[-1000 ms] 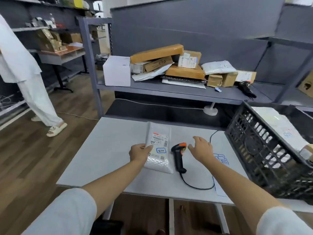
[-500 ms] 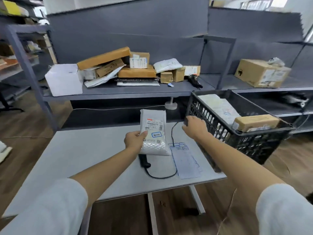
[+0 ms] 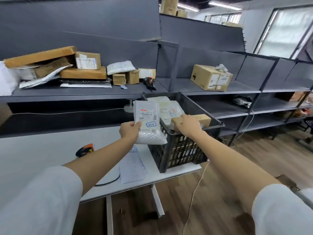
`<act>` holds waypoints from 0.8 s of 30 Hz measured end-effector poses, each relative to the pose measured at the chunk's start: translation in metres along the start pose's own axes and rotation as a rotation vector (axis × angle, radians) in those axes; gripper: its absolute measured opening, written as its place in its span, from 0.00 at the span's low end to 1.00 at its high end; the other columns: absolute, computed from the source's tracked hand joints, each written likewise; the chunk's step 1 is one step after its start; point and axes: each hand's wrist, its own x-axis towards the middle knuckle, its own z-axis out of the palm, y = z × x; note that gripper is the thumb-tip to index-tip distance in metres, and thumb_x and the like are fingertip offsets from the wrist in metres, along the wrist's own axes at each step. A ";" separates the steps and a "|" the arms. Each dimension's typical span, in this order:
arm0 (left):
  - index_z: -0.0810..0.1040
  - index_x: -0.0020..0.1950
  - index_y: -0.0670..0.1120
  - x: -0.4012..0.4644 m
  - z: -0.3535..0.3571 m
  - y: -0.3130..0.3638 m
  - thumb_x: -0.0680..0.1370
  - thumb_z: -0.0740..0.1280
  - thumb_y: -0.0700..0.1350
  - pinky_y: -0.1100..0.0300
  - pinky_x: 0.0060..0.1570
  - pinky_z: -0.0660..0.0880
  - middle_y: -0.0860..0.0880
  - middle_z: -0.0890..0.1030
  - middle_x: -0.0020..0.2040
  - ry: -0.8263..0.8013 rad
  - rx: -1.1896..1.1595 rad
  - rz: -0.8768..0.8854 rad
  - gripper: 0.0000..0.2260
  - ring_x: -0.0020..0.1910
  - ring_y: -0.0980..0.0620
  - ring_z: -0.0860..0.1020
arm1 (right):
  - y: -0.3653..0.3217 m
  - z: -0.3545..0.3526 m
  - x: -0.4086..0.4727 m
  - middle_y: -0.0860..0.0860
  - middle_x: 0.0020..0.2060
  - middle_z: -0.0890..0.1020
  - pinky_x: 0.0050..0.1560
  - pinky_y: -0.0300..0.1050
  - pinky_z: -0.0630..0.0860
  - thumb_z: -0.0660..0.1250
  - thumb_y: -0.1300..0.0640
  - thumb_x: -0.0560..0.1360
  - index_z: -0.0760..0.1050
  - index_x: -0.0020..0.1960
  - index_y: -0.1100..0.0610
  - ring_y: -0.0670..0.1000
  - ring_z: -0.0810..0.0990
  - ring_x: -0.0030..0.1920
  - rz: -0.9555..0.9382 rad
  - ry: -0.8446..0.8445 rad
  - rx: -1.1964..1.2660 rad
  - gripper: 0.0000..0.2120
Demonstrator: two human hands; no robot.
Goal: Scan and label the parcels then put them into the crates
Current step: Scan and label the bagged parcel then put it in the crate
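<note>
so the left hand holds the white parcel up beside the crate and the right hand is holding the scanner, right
Not quite. The left hand does hold the white parcel up beside the crate, but the right hand is not holding the scanner: it rests on a brown box in the crate. The scanner lies on the table, as the head view shows.

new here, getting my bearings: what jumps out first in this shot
At centre, the left hand holds a white bubble mailer up beside the black plastic crate at the table's right end. The right hand rests on a small cardboard box in that crate. Behind, parcels are heaped on the grey shelf.
</note>
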 end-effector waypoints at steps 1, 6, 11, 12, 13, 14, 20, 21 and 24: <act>0.83 0.51 0.42 -0.003 0.009 0.002 0.77 0.67 0.47 0.60 0.44 0.72 0.47 0.82 0.45 0.003 0.002 -0.001 0.10 0.44 0.49 0.78 | 0.010 -0.001 0.001 0.59 0.66 0.73 0.63 0.54 0.70 0.57 0.51 0.79 0.64 0.71 0.60 0.61 0.72 0.64 0.003 0.008 0.007 0.23; 0.82 0.49 0.41 -0.008 0.037 0.009 0.77 0.66 0.47 0.59 0.42 0.72 0.46 0.83 0.48 0.003 0.038 -0.001 0.11 0.44 0.49 0.78 | 0.039 -0.006 0.006 0.59 0.62 0.76 0.61 0.54 0.72 0.58 0.50 0.78 0.64 0.70 0.59 0.61 0.74 0.61 0.025 -0.002 0.059 0.24; 0.79 0.52 0.39 0.006 0.062 0.018 0.78 0.65 0.48 0.58 0.42 0.71 0.45 0.82 0.50 0.022 0.048 0.005 0.12 0.44 0.48 0.77 | 0.054 -0.004 0.020 0.58 0.61 0.76 0.61 0.52 0.71 0.58 0.51 0.78 0.66 0.69 0.59 0.59 0.74 0.60 0.033 0.034 0.103 0.22; 0.79 0.52 0.39 0.010 0.067 0.019 0.78 0.66 0.48 0.57 0.43 0.71 0.45 0.81 0.50 0.019 0.046 0.008 0.12 0.45 0.48 0.77 | 0.056 -0.006 0.024 0.58 0.62 0.75 0.61 0.52 0.70 0.57 0.52 0.78 0.66 0.70 0.59 0.59 0.74 0.61 0.041 0.029 0.103 0.22; 0.79 0.53 0.40 0.015 0.072 0.021 0.77 0.66 0.48 0.57 0.43 0.71 0.45 0.81 0.51 0.016 0.044 0.010 0.12 0.45 0.48 0.77 | 0.057 -0.007 0.029 0.58 0.63 0.74 0.61 0.52 0.69 0.57 0.53 0.78 0.65 0.70 0.58 0.59 0.73 0.61 0.046 0.028 0.099 0.22; 0.78 0.54 0.40 0.020 0.077 0.022 0.77 0.66 0.48 0.58 0.43 0.71 0.45 0.81 0.51 0.014 0.040 0.012 0.12 0.46 0.49 0.77 | 0.058 -0.008 0.033 0.58 0.64 0.74 0.62 0.52 0.68 0.56 0.53 0.78 0.65 0.70 0.58 0.59 0.73 0.62 0.057 0.017 0.091 0.22; 0.79 0.54 0.40 0.065 0.100 0.028 0.76 0.67 0.49 0.58 0.42 0.71 0.46 0.82 0.51 0.000 0.027 0.003 0.13 0.46 0.49 0.78 | 0.062 -0.013 0.088 0.58 0.70 0.69 0.69 0.56 0.65 0.57 0.50 0.78 0.61 0.74 0.57 0.60 0.69 0.68 0.069 -0.022 0.165 0.27; 0.79 0.54 0.40 0.075 0.103 0.030 0.76 0.67 0.49 0.58 0.42 0.71 0.46 0.82 0.51 0.003 0.025 0.003 0.13 0.46 0.49 0.78 | 0.060 -0.013 0.099 0.58 0.71 0.69 0.69 0.56 0.65 0.57 0.49 0.78 0.61 0.74 0.57 0.60 0.69 0.68 0.066 -0.020 0.182 0.27; 0.79 0.53 0.40 0.106 0.111 0.033 0.77 0.67 0.48 0.58 0.42 0.72 0.46 0.82 0.50 -0.006 0.029 0.005 0.12 0.46 0.49 0.79 | 0.049 -0.010 0.129 0.58 0.70 0.69 0.68 0.54 0.66 0.58 0.49 0.79 0.61 0.74 0.58 0.60 0.69 0.68 0.060 -0.036 0.266 0.26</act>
